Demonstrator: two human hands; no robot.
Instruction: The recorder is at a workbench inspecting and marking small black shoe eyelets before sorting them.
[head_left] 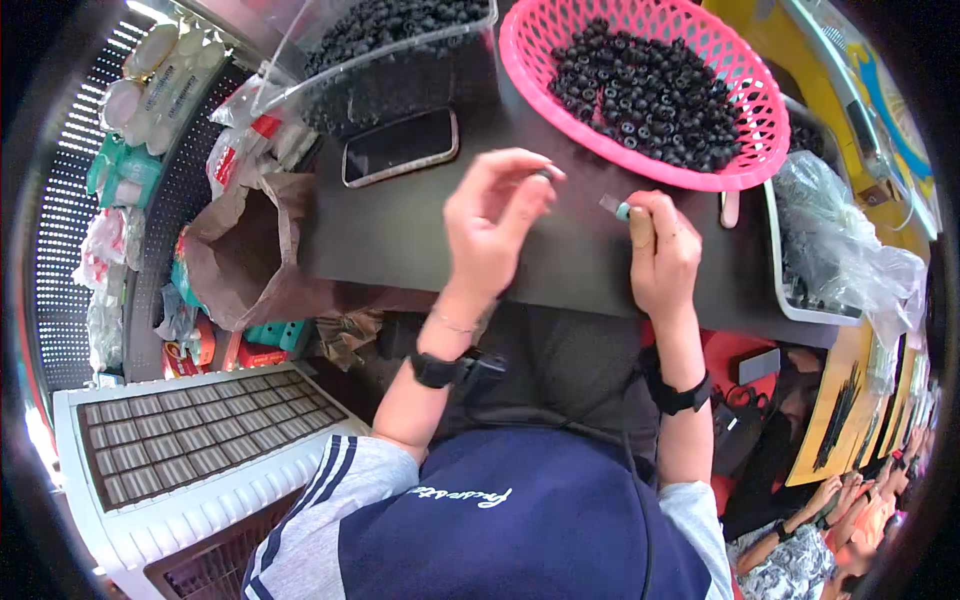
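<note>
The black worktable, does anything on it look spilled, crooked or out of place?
Nothing looks spilled: the small black rings sit inside the pink basket and the clear bin. The phone lies slightly askew on the black table. The brown paper bag slumps open off its left edge.

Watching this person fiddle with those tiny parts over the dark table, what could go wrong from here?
The left hand pinches a very small piece at its fingertips, raised above the black table; if dropped, it might be hard to find on the dark surface. The right hand grips a small clear part with a teal end close to the pink basket of black beads; a nudge could spill them. The phone lies close to the left hand and might get knocked.
</note>
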